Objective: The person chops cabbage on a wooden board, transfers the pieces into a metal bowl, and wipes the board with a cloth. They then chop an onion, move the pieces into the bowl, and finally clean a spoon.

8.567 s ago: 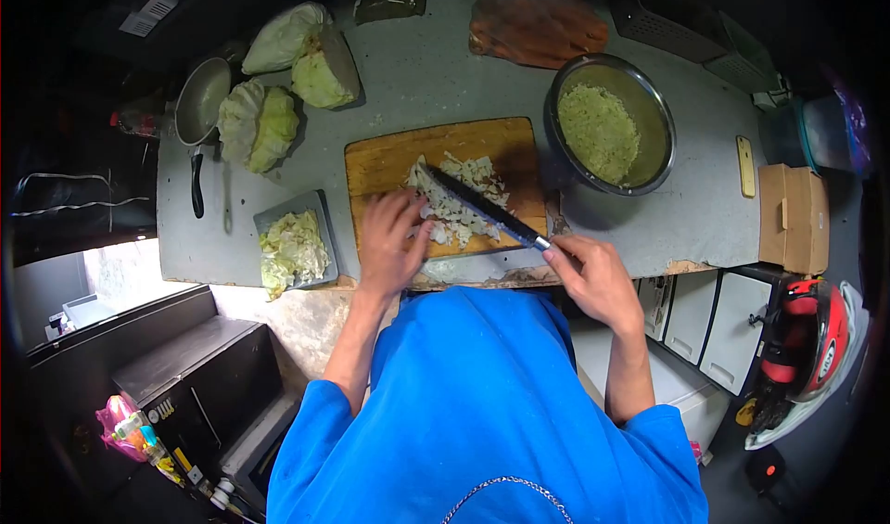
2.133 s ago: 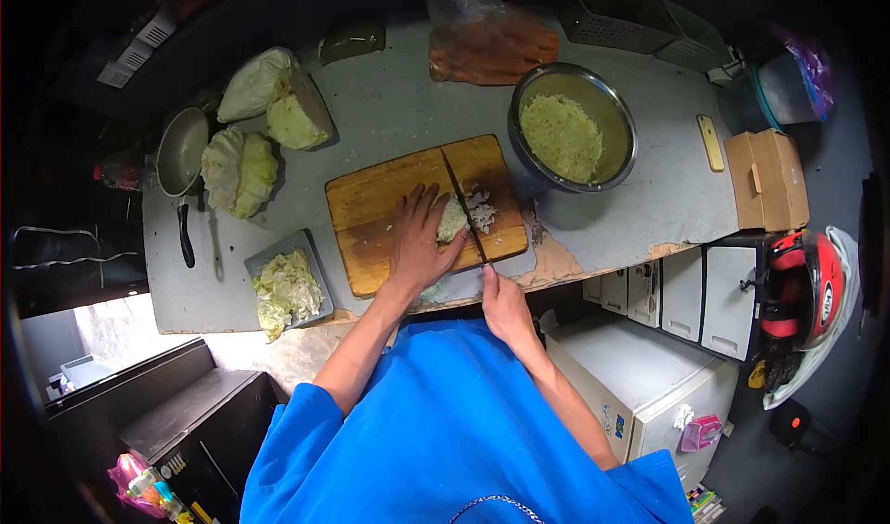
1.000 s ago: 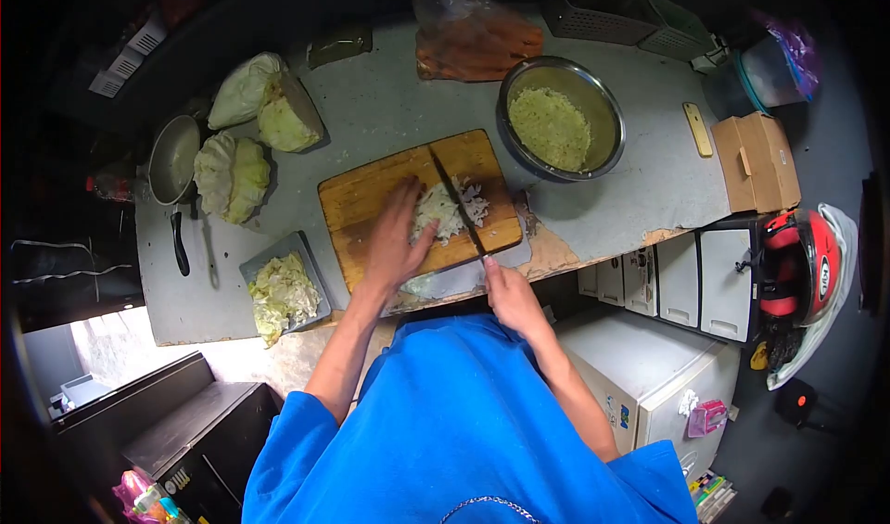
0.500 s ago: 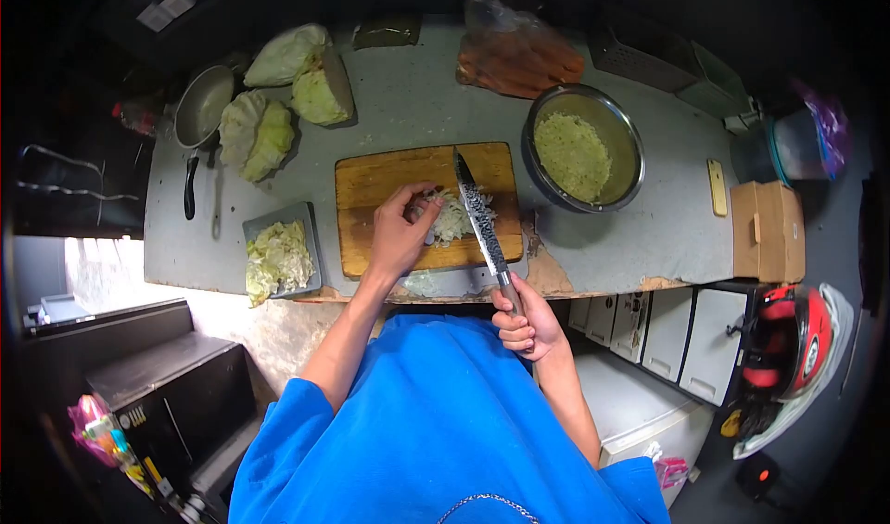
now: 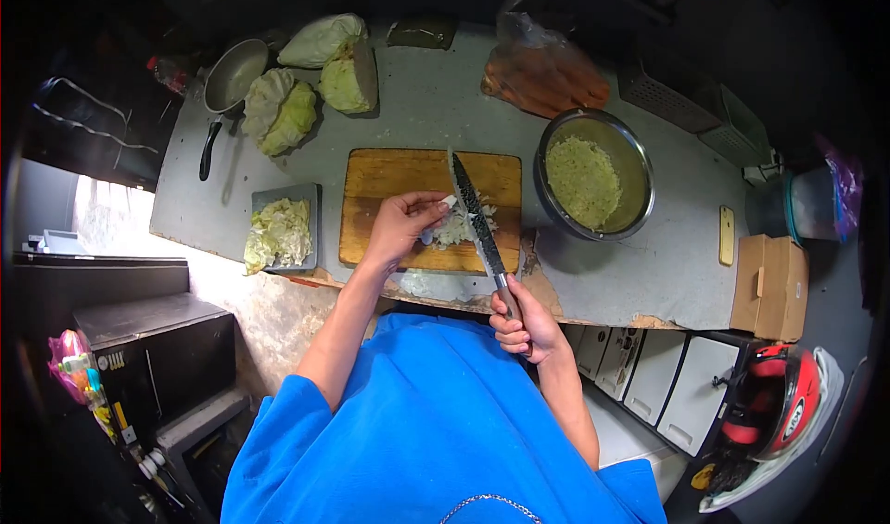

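Observation:
My right hand (image 5: 530, 325) is wrapped round the handle of a kitchen knife (image 5: 476, 210) with a dark, patterned blade. The blade slants across the wooden cutting board (image 5: 375, 176), bits of cabbage stuck to its side. Chopped pale cabbage (image 5: 456, 232) lies in a small heap beneath and beside it. To the left of the blade, my left hand (image 5: 403, 227) pinches a small white cabbage piece (image 5: 450, 201) between thumb and fingers, close to the knife's edge.
A metal bowl (image 5: 646, 199) of chopped cabbage stands right of the board. On the left are a tray (image 5: 315, 236) of cabbage leaves, cut cabbages (image 5: 348, 83) and a frying pan (image 5: 211, 151). Bagged carrots (image 5: 547, 74) lie at the back. A phone (image 5: 726, 235) rests near the right edge.
My left hand's fingers have straightened and now show a white cabbage piece in their pinch. The knife stays over the board at nearly the same slant. The whole view has shifted slightly.

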Demonstrator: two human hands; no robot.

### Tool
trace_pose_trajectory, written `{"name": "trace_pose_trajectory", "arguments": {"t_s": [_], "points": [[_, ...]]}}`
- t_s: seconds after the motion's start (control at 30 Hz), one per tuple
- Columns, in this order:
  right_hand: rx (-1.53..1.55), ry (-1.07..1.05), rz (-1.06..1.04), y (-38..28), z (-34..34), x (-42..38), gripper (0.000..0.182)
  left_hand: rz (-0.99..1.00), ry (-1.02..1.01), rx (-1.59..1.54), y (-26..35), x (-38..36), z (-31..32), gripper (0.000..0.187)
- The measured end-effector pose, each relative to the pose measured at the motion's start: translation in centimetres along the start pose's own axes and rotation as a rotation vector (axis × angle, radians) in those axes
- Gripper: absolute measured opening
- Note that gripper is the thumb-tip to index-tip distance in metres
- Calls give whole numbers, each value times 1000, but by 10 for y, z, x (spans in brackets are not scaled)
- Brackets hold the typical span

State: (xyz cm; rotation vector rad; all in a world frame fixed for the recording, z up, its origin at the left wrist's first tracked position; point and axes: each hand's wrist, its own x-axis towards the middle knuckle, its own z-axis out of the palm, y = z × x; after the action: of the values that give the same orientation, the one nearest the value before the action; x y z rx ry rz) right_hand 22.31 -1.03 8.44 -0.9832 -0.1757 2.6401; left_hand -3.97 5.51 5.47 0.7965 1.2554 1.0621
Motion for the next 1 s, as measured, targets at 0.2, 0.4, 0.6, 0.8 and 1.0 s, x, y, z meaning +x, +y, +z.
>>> {"name": "trace_pose_trajectory", "arguments": {"t_s": [0.2, 0.4, 0.6, 0.8, 1.0], "points": [[-638, 452, -268, -2, -3, 6, 54, 149, 130, 314, -10, -6, 5, 26], [-1256, 651, -509, -16, -13, 3, 59, 633, 382, 880, -8, -17, 9, 16], [-1385, 758, -420, -32, -8, -10, 53, 531, 561, 668, -26, -39, -5, 17], [-1564, 727, -379, -34, -24, -2, 53, 456, 691, 594, -46, -57, -4, 18], [-1534, 737, -408, -63, -20, -6, 53, 408, 689, 619, -42, -62, -10, 18]]}}
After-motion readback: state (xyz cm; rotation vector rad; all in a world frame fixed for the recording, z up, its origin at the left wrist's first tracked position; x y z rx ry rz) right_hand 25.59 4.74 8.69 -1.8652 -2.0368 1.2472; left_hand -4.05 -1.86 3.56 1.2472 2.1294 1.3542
